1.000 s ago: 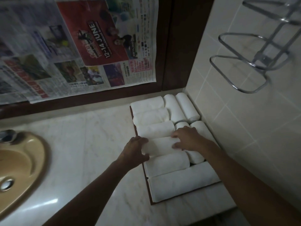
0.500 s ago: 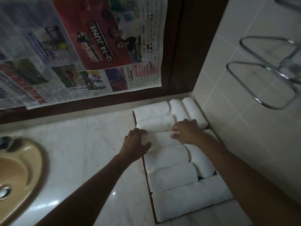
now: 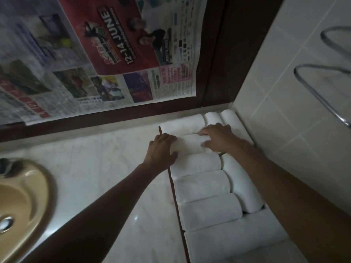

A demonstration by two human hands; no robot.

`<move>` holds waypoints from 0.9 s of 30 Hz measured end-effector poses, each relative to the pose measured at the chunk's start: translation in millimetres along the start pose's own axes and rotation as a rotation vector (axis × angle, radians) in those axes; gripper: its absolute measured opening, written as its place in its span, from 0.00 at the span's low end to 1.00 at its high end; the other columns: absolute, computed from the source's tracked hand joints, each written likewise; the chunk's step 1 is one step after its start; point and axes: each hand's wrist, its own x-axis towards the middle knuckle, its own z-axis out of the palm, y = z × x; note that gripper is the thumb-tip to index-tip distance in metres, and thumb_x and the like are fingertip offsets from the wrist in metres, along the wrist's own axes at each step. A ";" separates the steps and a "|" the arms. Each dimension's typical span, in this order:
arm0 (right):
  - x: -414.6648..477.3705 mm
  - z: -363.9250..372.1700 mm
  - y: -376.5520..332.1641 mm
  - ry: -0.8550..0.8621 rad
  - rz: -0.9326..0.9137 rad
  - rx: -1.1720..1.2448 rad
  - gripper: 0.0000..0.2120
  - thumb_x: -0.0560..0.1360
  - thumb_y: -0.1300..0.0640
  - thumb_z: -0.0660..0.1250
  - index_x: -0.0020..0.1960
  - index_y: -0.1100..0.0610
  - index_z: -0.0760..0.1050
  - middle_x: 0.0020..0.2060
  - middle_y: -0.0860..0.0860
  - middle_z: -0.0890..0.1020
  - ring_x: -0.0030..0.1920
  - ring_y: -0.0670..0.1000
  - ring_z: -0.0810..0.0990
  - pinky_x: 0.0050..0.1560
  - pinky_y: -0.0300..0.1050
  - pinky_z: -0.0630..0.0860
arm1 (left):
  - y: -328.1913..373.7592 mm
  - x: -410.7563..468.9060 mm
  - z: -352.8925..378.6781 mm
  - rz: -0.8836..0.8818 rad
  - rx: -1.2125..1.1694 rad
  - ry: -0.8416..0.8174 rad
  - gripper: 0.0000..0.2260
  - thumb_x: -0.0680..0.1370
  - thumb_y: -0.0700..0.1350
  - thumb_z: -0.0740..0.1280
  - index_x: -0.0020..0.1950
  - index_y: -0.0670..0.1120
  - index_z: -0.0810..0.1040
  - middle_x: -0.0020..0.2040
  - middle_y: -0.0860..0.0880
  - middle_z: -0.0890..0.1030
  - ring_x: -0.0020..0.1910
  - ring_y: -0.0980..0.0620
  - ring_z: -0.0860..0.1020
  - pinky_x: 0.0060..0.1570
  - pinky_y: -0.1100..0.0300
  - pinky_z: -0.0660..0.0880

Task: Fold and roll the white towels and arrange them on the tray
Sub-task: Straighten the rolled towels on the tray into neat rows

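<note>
Nearly done, I judge: the tray [image 3: 171, 179] in the bench's [image 3: 106, 168] far right corner is packed with rolled towels [image 3: 201, 186], my left grip [image 3: 163, 149] curled round the end of one roll [image 3: 190, 146], my right grip [image 3: 218, 139] pressing it with straight fingers, only seating left.

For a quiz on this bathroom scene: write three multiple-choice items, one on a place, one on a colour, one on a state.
1. Where is the thin dark brown tray? A inside a cupboard; B on the pale marble counter by the tiled wall; C on the floor.
2. The oval basin is: A tan; B blue; C black.
3. The rolled white towel second from the far end is: A untouched; B under both hands; C unrolled.
Key: B, its rim lies on the counter; A, the bowl looks tan; B, the left hand grips it and the right hand presses it.
</note>
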 end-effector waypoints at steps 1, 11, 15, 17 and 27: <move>7.8 -6.5 0.1 0.032 0.013 0.034 0.23 0.79 0.44 0.68 0.73 0.45 0.72 0.69 0.49 0.76 0.70 0.56 0.69 0.67 0.58 0.63 | -2.4 3.3 -1.8 -0.024 -0.055 0.029 0.24 0.77 0.52 0.71 0.72 0.48 0.74 0.67 0.48 0.76 0.64 0.44 0.75 0.62 0.47 0.74; 63.2 -15.8 -8.7 0.059 -0.096 -0.327 0.33 0.77 0.55 0.71 0.79 0.48 0.63 0.76 0.49 0.70 0.77 0.59 0.62 0.72 0.61 0.62 | -35.9 75.4 -25.0 -0.026 0.114 -0.095 0.30 0.78 0.56 0.72 0.79 0.52 0.68 0.73 0.46 0.74 0.70 0.41 0.72 0.68 0.42 0.70; 68.3 -10.4 -3.3 0.035 -0.123 -0.382 0.29 0.77 0.50 0.72 0.75 0.50 0.68 0.72 0.49 0.74 0.73 0.58 0.65 0.67 0.59 0.63 | -43.0 81.5 -24.7 0.039 0.136 -0.083 0.29 0.75 0.55 0.74 0.75 0.52 0.73 0.68 0.47 0.78 0.65 0.43 0.75 0.64 0.44 0.73; 72.3 -8.9 -0.2 0.044 -0.131 -0.372 0.29 0.76 0.48 0.73 0.75 0.50 0.69 0.70 0.49 0.75 0.71 0.57 0.67 0.66 0.58 0.63 | -43.2 79.3 -21.2 0.023 0.088 -0.065 0.28 0.74 0.54 0.75 0.73 0.52 0.75 0.65 0.48 0.79 0.62 0.43 0.76 0.62 0.45 0.74; 34.2 -7.2 17.9 0.321 0.126 0.194 0.33 0.78 0.46 0.71 0.79 0.49 0.64 0.74 0.54 0.72 0.73 0.61 0.68 0.71 0.59 0.66 | -37.3 77.3 -24.4 -0.038 0.023 -0.016 0.32 0.73 0.57 0.75 0.74 0.49 0.73 0.70 0.46 0.75 0.70 0.42 0.71 0.67 0.42 0.72</move>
